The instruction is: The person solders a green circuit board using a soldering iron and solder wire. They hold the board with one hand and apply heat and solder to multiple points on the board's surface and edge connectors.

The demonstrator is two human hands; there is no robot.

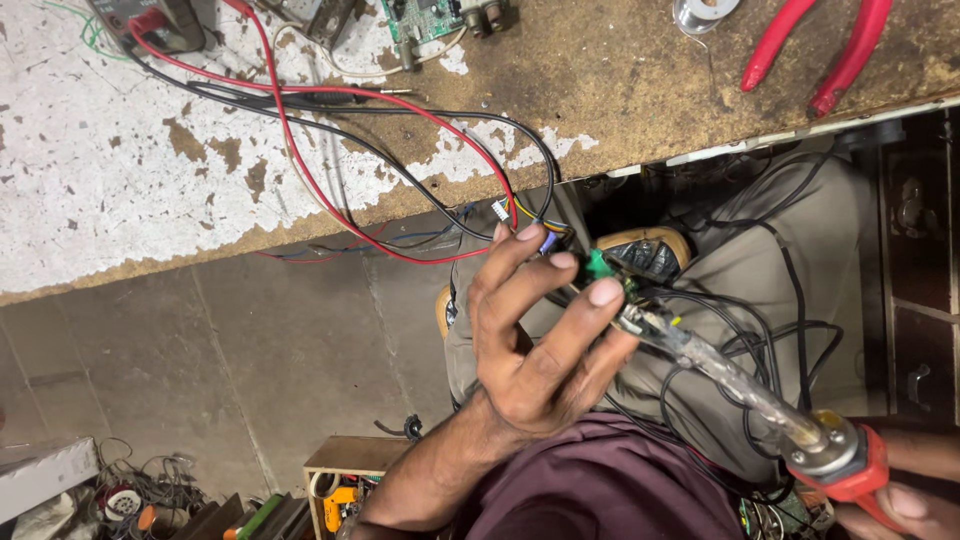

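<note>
My left hand [540,340] is raised below the workbench edge, its fingers pinching a small green circuit board [600,268] with coloured wires and a white connector [501,208] running off it. My right hand [900,505], at the bottom right corner, grips the red handle of a soldering iron [760,400]. The iron's metal shaft slants up-left, and its tip meets the green board by my left fingertips. Black cables drape over my lap around the iron.
A worn workbench [130,170] with peeling white paint carries red and black probe leads [290,110], a multimeter [150,20], a green circuit board [425,15], a solder spool [700,12] and red-handled pliers [820,45]. On the floor sit a small wooden box [345,485] and scrap parts [140,495].
</note>
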